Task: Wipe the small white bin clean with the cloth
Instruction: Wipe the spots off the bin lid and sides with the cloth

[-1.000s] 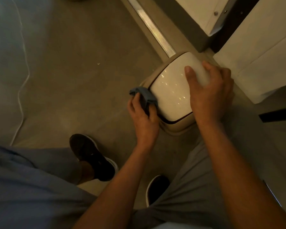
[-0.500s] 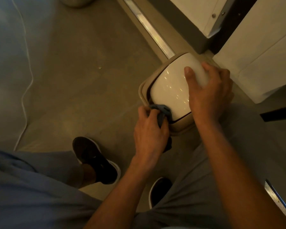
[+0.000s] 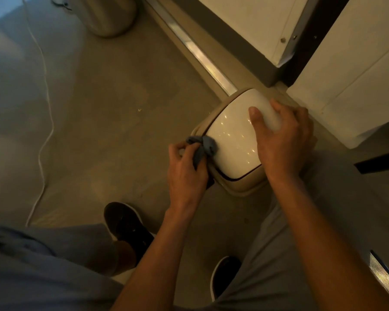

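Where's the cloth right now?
In the head view, the small blue cloth is pinched in the left hand, pressed against the left edge of the glossy white bin lid.

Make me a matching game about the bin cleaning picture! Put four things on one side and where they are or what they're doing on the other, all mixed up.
Things:
1. cloth
2. right hand
3. white cable
4. metal can

Places or states:
A. lies along the floor, far left
B. rests on the bin lid
C. stands at the top of the picture
D. bunched in the left hand, at the lid's edge

Pairs: 1-D, 2-B, 3-A, 4-C
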`<state>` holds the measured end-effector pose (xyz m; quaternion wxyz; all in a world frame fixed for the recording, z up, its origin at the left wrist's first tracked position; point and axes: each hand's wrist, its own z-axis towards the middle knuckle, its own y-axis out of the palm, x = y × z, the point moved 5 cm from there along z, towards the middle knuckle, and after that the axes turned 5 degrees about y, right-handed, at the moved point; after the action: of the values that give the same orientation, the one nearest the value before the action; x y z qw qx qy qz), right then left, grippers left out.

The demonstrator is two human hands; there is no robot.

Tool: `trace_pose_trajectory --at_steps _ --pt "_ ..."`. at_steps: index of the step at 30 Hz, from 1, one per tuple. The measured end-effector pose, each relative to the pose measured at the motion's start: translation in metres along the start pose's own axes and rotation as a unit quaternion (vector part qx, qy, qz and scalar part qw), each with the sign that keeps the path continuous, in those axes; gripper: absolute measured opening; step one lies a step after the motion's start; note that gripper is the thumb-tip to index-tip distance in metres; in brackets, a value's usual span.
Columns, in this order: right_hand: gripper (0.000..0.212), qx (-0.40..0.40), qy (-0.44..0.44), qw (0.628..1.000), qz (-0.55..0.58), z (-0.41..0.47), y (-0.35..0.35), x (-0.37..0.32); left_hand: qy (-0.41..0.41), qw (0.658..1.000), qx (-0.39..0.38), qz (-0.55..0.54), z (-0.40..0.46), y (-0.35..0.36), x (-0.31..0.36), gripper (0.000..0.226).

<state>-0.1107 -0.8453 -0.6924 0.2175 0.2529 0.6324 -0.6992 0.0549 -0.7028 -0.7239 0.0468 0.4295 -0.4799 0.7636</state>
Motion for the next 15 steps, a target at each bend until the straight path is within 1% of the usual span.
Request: trace_pose_trajectory --at_steps 3,6,7,9,11,12,13,14,15 --pt "0.063 0.006 0.000 1.000 0.002 0.000 0.000 0.001 0.013 0.996 0.063 -0.067 0.020 -0.016 0.008 0.025" --pt "0.063 0.006 0.001 1.000 -0.005 0.000 0.000 -0.001 0.050 0.990 0.094 -0.095 0.045 -0.028 0.028 0.028" --pt "0.062 0.006 0.000 1.000 -0.008 -0.001 0.000 -0.001 0.069 0.989 0.089 -0.100 0.052 -0.026 0.036 0.029" --pt "0.060 0.009 -0.002 1.000 -0.009 -0.001 -0.002 -0.002 0.117 0.989 0.034 -0.086 0.063 -0.013 0.047 0.032" --pt "0.058 0.011 -0.004 1.000 -0.006 -0.001 -0.003 -0.002 0.176 0.984 -0.029 0.005 0.066 0.010 0.047 0.037" --pt "0.057 0.011 -0.006 1.000 -0.005 -0.001 -0.003 -0.002 0.198 0.978 -0.044 0.044 0.070 0.019 0.043 0.038" --pt "0.056 0.011 -0.008 1.000 -0.005 -0.001 -0.002 -0.002 0.202 0.976 -0.049 0.060 0.076 0.025 0.040 0.039" --pt "0.055 0.012 -0.008 1.000 -0.006 -0.001 -0.002 -0.002 0.194 0.978 -0.057 0.053 0.086 0.030 0.037 0.041" --pt "0.055 0.013 -0.008 1.000 -0.007 -0.001 -0.001 -0.002 0.167 0.982 -0.078 0.028 0.098 0.033 0.036 0.046"
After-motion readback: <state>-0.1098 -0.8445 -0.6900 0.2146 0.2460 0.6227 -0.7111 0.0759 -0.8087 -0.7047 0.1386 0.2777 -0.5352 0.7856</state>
